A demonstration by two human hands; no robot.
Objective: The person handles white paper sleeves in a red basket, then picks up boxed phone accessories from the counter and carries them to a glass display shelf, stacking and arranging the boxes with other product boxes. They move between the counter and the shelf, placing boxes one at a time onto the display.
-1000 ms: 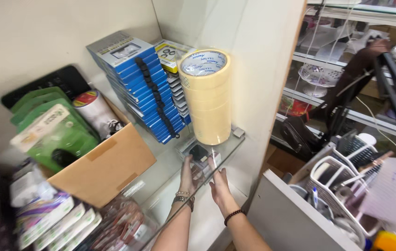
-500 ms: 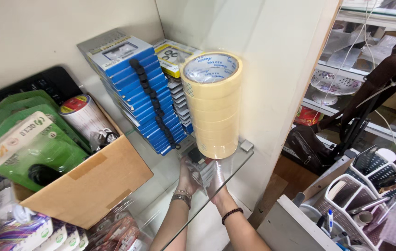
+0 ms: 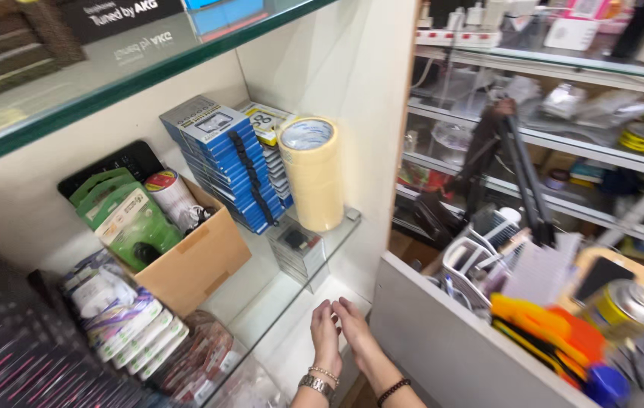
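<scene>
Two bare hands, left hand [image 3: 325, 330] and right hand [image 3: 355, 330], side by side, fingers loosely extended, holding nothing. Both sit below the front edge of the glass shelf [image 3: 335, 240], apart from it, with open room around them. Just above the fingertips: small stack of clear cases [image 3: 298, 251] near the shelf edge. Further up: tall stack of tape rolls [image 3: 312, 174], blue boxes [image 3: 225, 160]. Up-left: cardboard box [image 3: 195, 264]. Right: grey counter edge [image 3: 443, 347].
</scene>
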